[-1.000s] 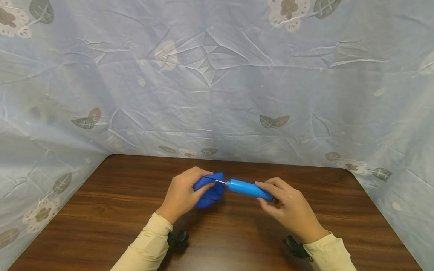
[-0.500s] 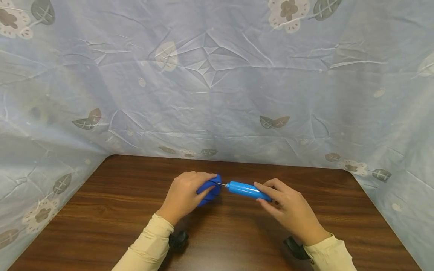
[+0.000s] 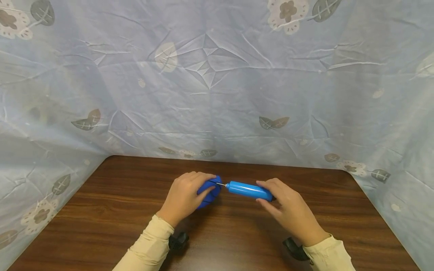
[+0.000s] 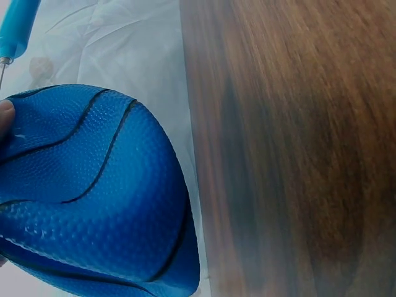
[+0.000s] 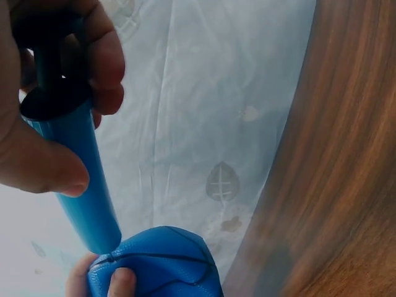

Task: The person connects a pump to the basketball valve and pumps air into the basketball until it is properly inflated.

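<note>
My left hand (image 3: pixel 184 194) grips a soft, partly deflated blue basketball (image 3: pixel 211 194) with black seam lines. In the left wrist view the ball (image 4: pixel 117 179) looks dented and folded, its surface pebbled. A thin metal needle (image 3: pixel 221 184) runs from the ball to a bright blue hand pump (image 3: pixel 247 189), which lies nearly level above the table. My right hand (image 3: pixel 293 210) holds the rear of this pump. Seen from the right wrist, the pump's black plunger (image 5: pixel 49 68) stands partly out of the barrel, fingers curled at its handle and thumb (image 5: pixel 52 167) on the barrel.
A dark wood-grain table (image 3: pixel 223 241) lies beneath both hands. Pale blue-grey cloth (image 3: pixel 210 105) with leaf and flower prints hangs behind it and along both sides. Black wrist devices (image 3: pixel 178 241) sit at both cuffs.
My left hand has closed further over the ball, which shows less and sits slightly farther left. The pump has followed a little to the left and down. My right hand has barely moved.
</note>
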`<state>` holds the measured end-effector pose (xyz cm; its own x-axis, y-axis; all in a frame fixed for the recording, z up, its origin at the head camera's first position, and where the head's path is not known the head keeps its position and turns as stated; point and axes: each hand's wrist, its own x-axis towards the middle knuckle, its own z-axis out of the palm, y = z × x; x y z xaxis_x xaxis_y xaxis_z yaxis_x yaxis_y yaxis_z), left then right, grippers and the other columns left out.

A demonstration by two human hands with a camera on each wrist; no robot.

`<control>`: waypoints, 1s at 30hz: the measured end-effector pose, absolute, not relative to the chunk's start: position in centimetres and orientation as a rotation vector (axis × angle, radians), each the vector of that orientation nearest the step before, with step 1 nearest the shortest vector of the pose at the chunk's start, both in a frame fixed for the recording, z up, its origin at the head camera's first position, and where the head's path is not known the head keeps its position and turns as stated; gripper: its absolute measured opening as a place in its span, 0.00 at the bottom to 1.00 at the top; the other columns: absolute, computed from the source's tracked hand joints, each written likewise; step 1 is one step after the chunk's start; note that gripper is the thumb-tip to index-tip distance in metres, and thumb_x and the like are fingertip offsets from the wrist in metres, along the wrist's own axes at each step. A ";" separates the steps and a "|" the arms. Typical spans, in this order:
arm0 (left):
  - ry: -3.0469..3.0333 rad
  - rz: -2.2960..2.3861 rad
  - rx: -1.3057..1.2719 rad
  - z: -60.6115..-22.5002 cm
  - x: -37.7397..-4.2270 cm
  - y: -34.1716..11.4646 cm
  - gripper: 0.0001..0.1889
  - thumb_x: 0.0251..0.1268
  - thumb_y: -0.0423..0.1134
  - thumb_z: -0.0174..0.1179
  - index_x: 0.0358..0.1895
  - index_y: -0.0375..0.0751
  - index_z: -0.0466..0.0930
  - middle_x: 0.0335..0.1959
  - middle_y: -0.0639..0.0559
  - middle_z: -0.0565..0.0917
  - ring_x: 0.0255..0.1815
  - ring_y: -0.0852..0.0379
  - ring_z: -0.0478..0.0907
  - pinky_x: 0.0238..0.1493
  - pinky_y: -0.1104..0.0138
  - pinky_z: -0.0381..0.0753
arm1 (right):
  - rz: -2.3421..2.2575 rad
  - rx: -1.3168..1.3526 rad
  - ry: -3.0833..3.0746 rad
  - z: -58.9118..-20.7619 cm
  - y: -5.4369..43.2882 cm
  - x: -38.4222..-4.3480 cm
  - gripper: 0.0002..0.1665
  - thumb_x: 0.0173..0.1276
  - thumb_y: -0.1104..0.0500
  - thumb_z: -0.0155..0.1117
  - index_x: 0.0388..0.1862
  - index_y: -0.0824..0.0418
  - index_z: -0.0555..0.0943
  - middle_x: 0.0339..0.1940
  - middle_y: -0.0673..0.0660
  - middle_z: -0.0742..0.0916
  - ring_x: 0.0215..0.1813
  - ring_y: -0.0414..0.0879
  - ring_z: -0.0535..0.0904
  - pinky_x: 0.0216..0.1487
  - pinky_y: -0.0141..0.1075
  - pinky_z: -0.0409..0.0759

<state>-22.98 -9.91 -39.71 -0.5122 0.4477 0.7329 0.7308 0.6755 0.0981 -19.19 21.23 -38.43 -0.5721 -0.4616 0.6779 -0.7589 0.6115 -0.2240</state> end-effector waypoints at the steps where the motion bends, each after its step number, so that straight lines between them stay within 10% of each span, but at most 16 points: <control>1: -2.191 -0.532 -0.902 -39.7 -23.0 -9.9 0.17 0.60 0.42 0.77 0.52 0.46 0.87 0.43 0.55 0.90 0.40 0.58 0.87 0.43 0.60 0.88 | 0.688 0.947 -2.267 -38.4 21.2 -19.2 0.31 0.54 0.68 0.83 0.57 0.61 0.82 0.47 0.48 0.85 0.41 0.36 0.80 0.43 0.21 0.76; 30: -2.220 -0.652 -0.972 -39.9 -23.0 -10.1 0.15 0.60 0.40 0.77 0.50 0.46 0.89 0.42 0.56 0.91 0.41 0.60 0.87 0.44 0.62 0.88 | 0.870 0.958 -2.192 -38.4 20.9 -18.9 0.31 0.50 0.71 0.83 0.55 0.60 0.85 0.47 0.47 0.85 0.41 0.38 0.80 0.39 0.20 0.79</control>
<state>-22.96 -10.13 -39.86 -0.5362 0.4654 0.7042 0.7723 0.6072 0.1867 -18.92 20.87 -38.37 -0.5685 -0.4007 0.7185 -0.7843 0.5276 -0.3264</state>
